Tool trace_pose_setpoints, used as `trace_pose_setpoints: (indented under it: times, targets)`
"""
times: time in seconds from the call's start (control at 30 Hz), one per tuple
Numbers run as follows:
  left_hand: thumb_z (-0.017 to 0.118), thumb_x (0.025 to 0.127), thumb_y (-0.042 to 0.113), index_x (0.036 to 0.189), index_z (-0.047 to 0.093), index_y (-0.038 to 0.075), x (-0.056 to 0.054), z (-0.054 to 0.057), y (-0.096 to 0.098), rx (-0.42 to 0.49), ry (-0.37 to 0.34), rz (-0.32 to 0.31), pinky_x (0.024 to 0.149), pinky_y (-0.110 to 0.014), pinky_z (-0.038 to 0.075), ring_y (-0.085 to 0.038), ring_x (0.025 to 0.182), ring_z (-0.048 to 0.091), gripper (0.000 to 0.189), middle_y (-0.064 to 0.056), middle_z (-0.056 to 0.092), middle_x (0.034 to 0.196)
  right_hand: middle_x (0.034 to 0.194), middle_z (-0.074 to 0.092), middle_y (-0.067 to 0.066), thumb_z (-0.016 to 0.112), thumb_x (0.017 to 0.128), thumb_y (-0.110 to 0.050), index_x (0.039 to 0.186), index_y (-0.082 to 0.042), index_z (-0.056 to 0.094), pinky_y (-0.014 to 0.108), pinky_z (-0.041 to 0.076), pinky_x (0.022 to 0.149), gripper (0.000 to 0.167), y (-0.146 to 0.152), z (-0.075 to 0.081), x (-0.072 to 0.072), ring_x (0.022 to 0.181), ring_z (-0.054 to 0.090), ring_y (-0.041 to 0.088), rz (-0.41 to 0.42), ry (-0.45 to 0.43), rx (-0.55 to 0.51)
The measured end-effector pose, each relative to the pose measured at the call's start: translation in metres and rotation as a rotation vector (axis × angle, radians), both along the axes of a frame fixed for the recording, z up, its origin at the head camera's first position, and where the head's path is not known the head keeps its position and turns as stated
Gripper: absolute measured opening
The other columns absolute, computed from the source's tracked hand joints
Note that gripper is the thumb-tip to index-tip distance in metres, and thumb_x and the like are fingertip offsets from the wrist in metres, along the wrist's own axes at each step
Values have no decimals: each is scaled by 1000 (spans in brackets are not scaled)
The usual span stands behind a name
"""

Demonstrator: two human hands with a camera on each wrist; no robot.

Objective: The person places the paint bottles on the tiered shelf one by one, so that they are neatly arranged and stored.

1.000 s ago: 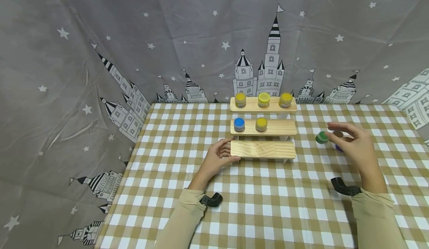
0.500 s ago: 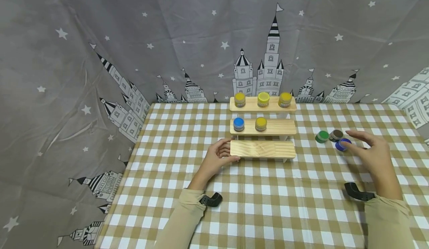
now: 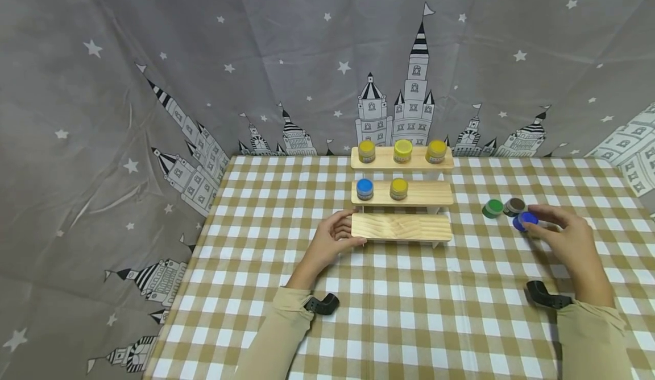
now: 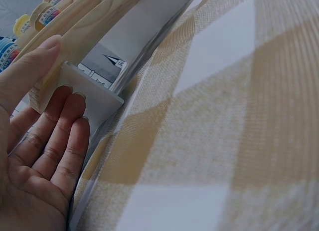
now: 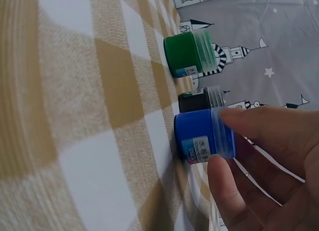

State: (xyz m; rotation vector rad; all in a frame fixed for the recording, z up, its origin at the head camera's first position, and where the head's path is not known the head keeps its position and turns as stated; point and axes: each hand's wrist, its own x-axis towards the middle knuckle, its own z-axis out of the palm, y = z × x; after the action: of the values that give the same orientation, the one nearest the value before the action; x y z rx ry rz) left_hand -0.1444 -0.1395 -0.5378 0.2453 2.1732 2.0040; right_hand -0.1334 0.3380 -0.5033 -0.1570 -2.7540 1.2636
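Observation:
A three-step wooden stand (image 3: 401,227) sits mid-table. Its top step carries three yellow-lidded jars (image 3: 402,151); the middle step has a blue-lidded jar (image 3: 364,189) and a yellow one (image 3: 398,189); the lowest step is bare. My left hand (image 3: 348,231) grips the left end of the lowest step, thumb on the board (image 4: 99,21) and fingers against the white support. To the right stand a green jar (image 3: 493,207), a dark brown jar (image 3: 514,205) and a blue jar (image 3: 523,221). My right hand (image 3: 532,223) pinches the blue jar (image 5: 202,136) between thumb and fingers; it rests on the cloth next to the dark jar (image 5: 199,100) and the green jar (image 5: 187,54).
A tan-and-white checked cloth (image 3: 399,312) covers the table. A grey castle-and-star curtain (image 3: 307,73) hangs close behind the stand and along the left side. Black camera mounts sit on both wrists (image 3: 322,304) (image 3: 544,299).
My right hand has moved right from above the green and brown jars, come down and closed its fingers on the blue jar. The left hand has stayed on the stand.

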Motion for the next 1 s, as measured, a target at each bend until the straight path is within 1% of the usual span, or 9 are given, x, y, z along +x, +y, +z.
trace_pose_setpoints:
  times: [0.07,0.2,0.27,0.43,0.57,0.67,0.83,0.9,1.0]
  targets:
    - [86,80,-2,145,55,2,0,-1,0,-2,-3,0,83,-19,62,-8,90,68,72,-24,69,115,104,51,-36,77,95,-25,133,6,62,-5,41,75,51,-1,0,0,91,44,-23,-3,-11,21]
    - [86,81,-1,145,54,1,0,-2,-1,-1,0,0,83,-19,62,-8,90,68,72,-24,69,116,116,59,-6,78,94,-31,132,4,63,0,43,69,54,-3,1,0,83,47,-22,2,-40,59]
    - [86,80,-2,145,54,1,0,-2,-1,-1,4,0,83,-19,62,-9,90,68,72,-24,69,116,118,59,0,77,95,-32,131,3,65,1,44,67,51,-4,1,0,82,46,-22,11,-32,76]
    - [86,80,-2,145,54,1,-1,-3,0,2,7,-6,83,-19,62,-9,90,68,72,-25,69,116,100,54,-35,72,98,-35,127,0,69,2,42,70,45,-1,2,2,82,48,-25,-3,-12,67]
    - [86,81,-1,145,55,1,-1,-4,0,0,8,-4,83,-19,62,-8,90,68,71,-24,69,115,103,48,-41,74,97,-37,136,1,63,3,50,69,56,2,2,4,84,53,-24,31,-87,4]
    - [85,81,-1,145,55,1,0,-3,0,-1,7,2,83,-19,62,-7,89,68,70,-23,69,114,112,53,-28,76,95,-37,140,1,59,8,55,67,62,2,2,4,83,55,-22,65,-127,-3]
    - [85,81,-2,145,55,0,0,-1,0,9,5,5,82,-19,62,-8,89,68,70,-23,69,114,125,63,10,78,94,-37,135,2,63,7,53,66,59,1,1,2,81,51,-21,73,-117,54]
    - [85,81,-2,145,55,1,0,-1,0,11,5,2,83,-19,62,-8,89,68,71,-23,69,114,125,64,2,79,93,-37,136,1,63,4,51,67,60,1,2,2,83,51,-22,73,-123,48]
    - [86,81,-1,145,55,2,0,-1,0,8,6,0,83,-19,62,-8,89,68,72,-23,69,114,114,58,-26,81,91,-37,138,0,61,0,46,71,62,3,4,4,87,52,-23,77,-130,16]
